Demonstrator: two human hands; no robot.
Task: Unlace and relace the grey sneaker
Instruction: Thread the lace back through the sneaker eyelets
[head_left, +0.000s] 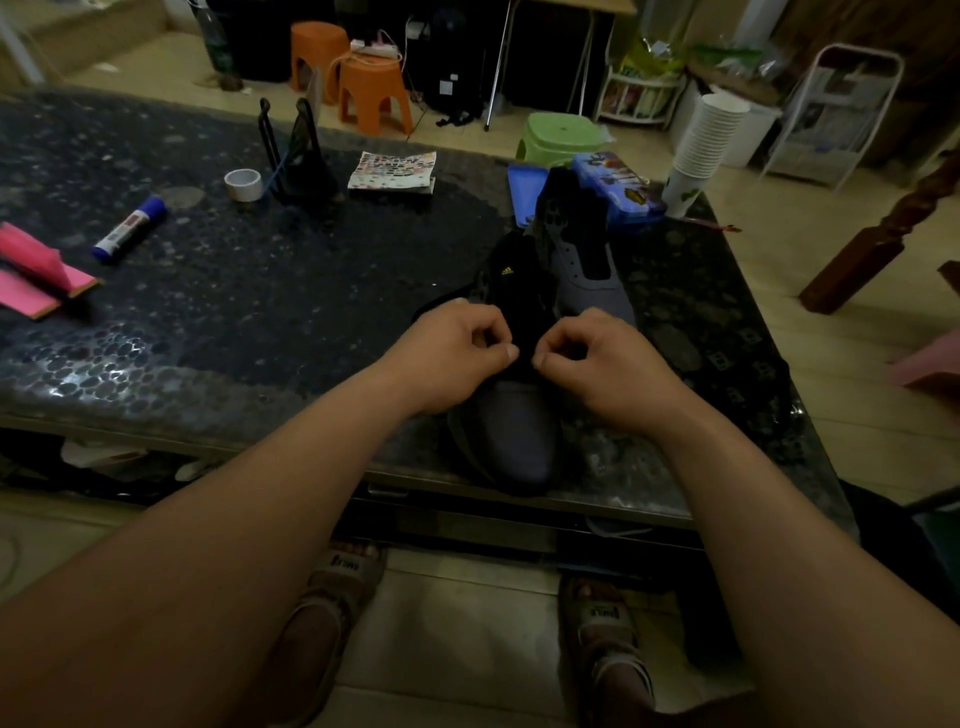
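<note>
A grey sneaker (514, 431) with a black tongue and black laces sits at the table's near edge, toe towards me. My left hand (452, 348) and my right hand (597, 353) hover over its lace area, fingers curled, thumb and forefinger of each pinching at the dark laces. The laces themselves are hard to make out against the black tongue. A second grey sneaker (582, 260) lies just behind the first one, without visible laces.
On the dark patterned table (208, 312) lie a glue stick (130, 228), a tape roll (243, 184), pink paper (36, 275), a black stand (301, 156), a printed sheet (392, 170), a blue box (618, 187) and stacked paper cups (701, 150). Stools stand behind.
</note>
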